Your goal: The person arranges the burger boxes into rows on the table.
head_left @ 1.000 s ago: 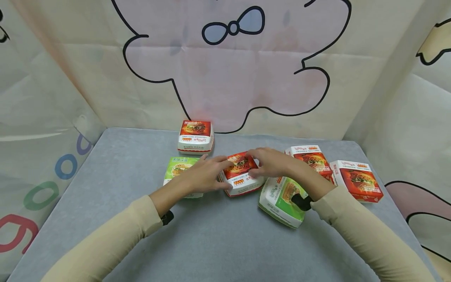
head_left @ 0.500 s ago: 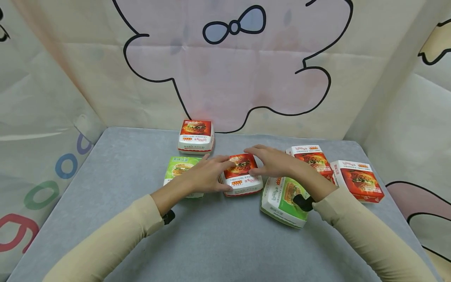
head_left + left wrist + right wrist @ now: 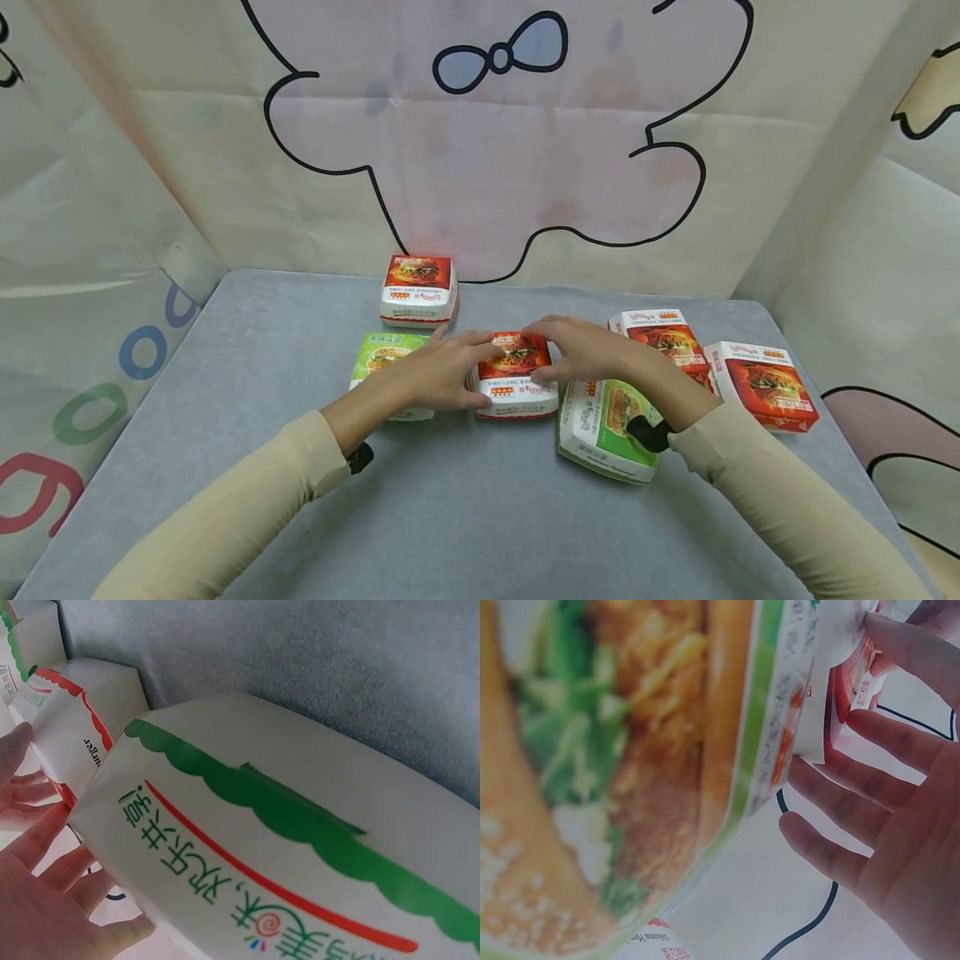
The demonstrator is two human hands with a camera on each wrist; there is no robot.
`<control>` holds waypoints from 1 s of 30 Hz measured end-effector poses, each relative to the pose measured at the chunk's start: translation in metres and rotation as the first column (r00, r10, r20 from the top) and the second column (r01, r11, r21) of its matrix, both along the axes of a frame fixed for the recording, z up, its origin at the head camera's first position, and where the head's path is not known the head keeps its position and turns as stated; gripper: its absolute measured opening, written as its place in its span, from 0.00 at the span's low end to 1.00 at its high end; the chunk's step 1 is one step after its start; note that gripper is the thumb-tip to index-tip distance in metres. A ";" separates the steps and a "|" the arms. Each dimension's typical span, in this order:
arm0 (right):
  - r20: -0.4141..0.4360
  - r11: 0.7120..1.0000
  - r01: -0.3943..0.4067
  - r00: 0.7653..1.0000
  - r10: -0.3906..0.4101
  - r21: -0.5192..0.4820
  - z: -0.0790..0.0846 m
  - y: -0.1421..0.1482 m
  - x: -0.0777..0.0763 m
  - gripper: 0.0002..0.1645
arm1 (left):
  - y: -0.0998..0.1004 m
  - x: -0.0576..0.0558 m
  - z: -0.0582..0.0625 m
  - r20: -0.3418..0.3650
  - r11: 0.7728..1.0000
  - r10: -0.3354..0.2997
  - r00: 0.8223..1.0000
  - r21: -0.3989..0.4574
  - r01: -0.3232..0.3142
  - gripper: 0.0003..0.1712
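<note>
A red-and-white burger box [image 3: 517,392] lies between my two hands on the grey table. My left hand [image 3: 435,373] is at its left side, fingers stretched over the top edge and thumb near the front corner. From the right, my right hand [image 3: 581,348] touches the same box with extended, spread fingers [image 3: 896,739]. Under my left wrist sits a green burger box [image 3: 375,358], partly covered by the hand and large in the left wrist view. Another green burger box [image 3: 600,429] lies beneath my right forearm and fills much of the right wrist view.
A red burger box [image 3: 418,292] stands at the back edge of the table [image 3: 300,333]. Two more red boxes are on the right: one red box [image 3: 663,337] behind my right forearm, another red box [image 3: 761,387] beside it. A printed curtain [image 3: 480,167] hangs behind.
The red box between my hands has turned from slanted to nearly square with the table edge. The right-hand green box has shifted slightly right. My hands have barely moved.
</note>
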State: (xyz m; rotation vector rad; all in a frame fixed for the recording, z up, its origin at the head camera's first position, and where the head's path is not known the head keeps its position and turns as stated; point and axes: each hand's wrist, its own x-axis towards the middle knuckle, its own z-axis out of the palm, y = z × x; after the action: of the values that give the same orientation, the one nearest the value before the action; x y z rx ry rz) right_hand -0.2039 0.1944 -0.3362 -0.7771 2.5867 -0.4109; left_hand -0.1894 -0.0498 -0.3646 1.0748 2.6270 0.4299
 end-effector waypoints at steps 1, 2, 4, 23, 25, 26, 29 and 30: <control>-0.001 1.000 -0.003 1.000 0.003 -0.003 0.000 0.000 0.000 0.41 | 0.000 0.000 0.000 0.005 1.000 -0.002 1.000 0.000 0.002 0.41; -0.001 1.000 -0.003 1.000 0.003 -0.003 0.000 0.001 0.001 0.41 | 0.000 0.000 0.001 0.011 1.000 -0.004 1.000 0.000 0.004 0.41; 0.002 1.000 -0.003 1.000 0.003 -0.004 0.000 0.001 0.002 0.42 | 0.000 -0.001 0.001 0.022 1.000 -0.006 1.000 0.000 0.006 0.41; 0.007 1.000 0.008 1.000 -0.008 -0.011 -0.004 0.007 0.003 0.42 | -0.001 -0.001 0.004 0.052 0.999 -0.012 0.999 -0.043 0.014 0.41; 0.002 1.000 0.005 1.000 -0.005 -0.013 -0.005 0.007 0.003 0.42 | -0.001 -0.001 0.004 0.061 0.999 -0.008 0.998 -0.046 0.011 0.41; 0.000 1.000 0.002 1.000 -0.002 -0.013 -0.006 0.007 0.003 0.42 | -0.001 -0.001 0.004 0.065 0.999 -0.006 0.998 -0.049 0.009 0.41; -0.007 1.000 -0.003 1.000 0.003 -0.018 -0.007 0.007 0.003 0.42 | -0.001 -0.001 0.005 0.070 0.999 -0.003 0.998 -0.053 0.007 0.41; -0.009 1.000 -0.005 1.000 0.004 -0.021 -0.007 0.007 0.003 0.42 | -0.001 -0.001 0.005 0.072 0.998 -0.002 0.997 -0.057 0.006 0.41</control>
State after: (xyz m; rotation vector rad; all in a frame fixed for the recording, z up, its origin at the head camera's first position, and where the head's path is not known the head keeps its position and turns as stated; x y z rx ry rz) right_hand -0.2006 0.2010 -0.3429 -0.7938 2.5922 -0.4354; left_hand -0.1903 -0.0512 -0.3599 1.0274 2.5577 0.3831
